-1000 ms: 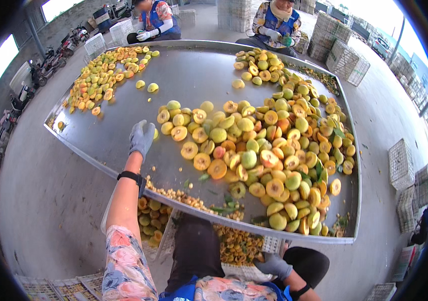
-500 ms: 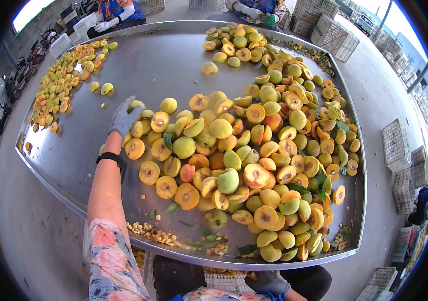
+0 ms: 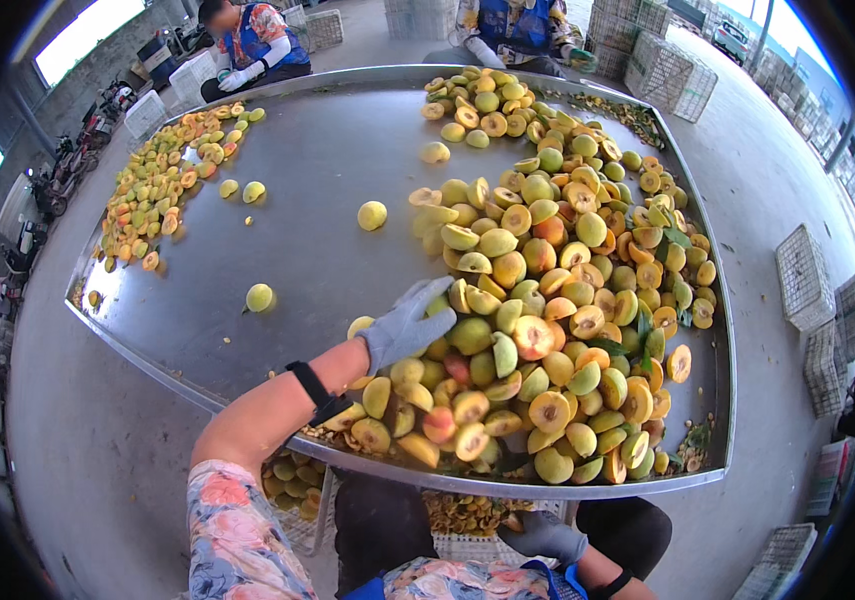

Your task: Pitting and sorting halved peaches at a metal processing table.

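My left hand (image 3: 407,325), in a grey glove, reaches over the metal table. Its fingers lie outstretched against the left side of a large heap of yellow-green peach halves (image 3: 550,411), many showing orange cut faces. Below the table's front edge, my right hand (image 3: 544,537), also gloved in grey, is curled low before my lap. A small brownish thing peeks out at its fingertips, too hidden to name. Under that hand stands a crate holding pits and scraps (image 3: 467,513). A single peach (image 3: 259,297) lies apart on the metal, left of my left hand.
A raised rim borders the metal table (image 3: 317,150). More peach halves (image 3: 152,190) lie at its far left. Two people (image 3: 262,50) sit beyond the far edge. White crates (image 3: 669,75) stand at the back right and along the right side. Below the table is another fruit-filled crate (image 3: 295,482).
My left hand has swept right and nearer, pushing the left part of the heap together and baring metal behind it. A few peaches stay behind. My right hand stays low. The view has shifted slightly.
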A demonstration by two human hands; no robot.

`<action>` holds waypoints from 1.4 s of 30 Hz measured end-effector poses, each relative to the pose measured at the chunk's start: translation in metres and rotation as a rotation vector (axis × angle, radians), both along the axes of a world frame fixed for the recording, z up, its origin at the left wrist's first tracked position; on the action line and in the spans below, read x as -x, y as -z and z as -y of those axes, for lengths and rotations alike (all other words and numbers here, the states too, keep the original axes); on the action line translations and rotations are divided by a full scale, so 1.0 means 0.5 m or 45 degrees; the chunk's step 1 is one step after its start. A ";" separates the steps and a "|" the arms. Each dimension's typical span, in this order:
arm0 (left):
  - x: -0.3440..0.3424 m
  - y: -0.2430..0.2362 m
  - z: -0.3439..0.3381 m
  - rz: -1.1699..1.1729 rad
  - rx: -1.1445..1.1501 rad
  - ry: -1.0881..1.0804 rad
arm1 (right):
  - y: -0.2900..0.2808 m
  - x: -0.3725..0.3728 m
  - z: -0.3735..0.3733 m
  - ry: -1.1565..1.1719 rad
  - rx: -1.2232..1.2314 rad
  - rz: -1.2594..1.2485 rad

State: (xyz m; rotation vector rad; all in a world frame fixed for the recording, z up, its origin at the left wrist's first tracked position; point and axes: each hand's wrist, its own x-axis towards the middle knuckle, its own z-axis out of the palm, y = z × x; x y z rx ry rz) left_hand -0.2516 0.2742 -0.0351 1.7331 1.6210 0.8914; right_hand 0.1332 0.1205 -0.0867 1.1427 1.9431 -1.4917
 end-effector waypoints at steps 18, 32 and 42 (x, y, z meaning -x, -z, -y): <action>0.225 0.053 0.140 -0.899 0.255 -0.464 | 0.011 0.013 0.023 0.034 -0.117 -0.073; -0.033 -0.163 0.361 2.090 0.078 -0.578 | -0.075 -0.042 0.066 0.462 -0.415 -0.239; -0.315 -0.153 0.484 2.313 0.181 -0.362 | -0.263 -0.009 0.157 0.476 -0.812 -0.533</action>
